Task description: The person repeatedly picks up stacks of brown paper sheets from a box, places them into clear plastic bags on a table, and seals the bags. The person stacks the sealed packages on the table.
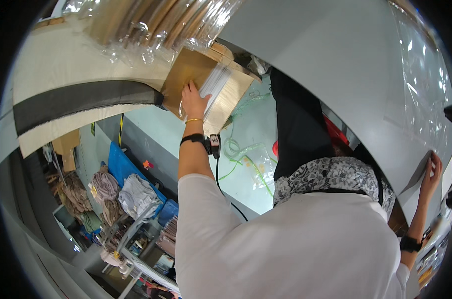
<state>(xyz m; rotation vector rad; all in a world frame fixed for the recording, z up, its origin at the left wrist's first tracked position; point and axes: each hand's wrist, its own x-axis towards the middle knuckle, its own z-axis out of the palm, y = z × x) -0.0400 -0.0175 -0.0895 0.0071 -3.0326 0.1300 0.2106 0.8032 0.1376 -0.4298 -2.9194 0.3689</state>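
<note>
My left hand (193,101) lies with outstretched fingers on a brown cardboard piece (187,70) in a clear plastic cover. Beside the fingers, a stack of thin white strips or clear bags (217,82) lies on the same stand; I cannot tell which. A black band with a small device and a cable sits on my left wrist. Far to the right, my right hand (430,174) rests with fingers apart at the grey table (335,60). Above that hand spreads a large clear plastic sheet or bag (417,84).
Plastic-wrapped brown bundles (156,22) lie on the pale board (86,65) at the far left, which has a black strip (86,99). Green strapping (233,149) and plastic scraps litter the floor. Folded garments (138,196) are piled on a blue sheet at lower left, near a rack.
</note>
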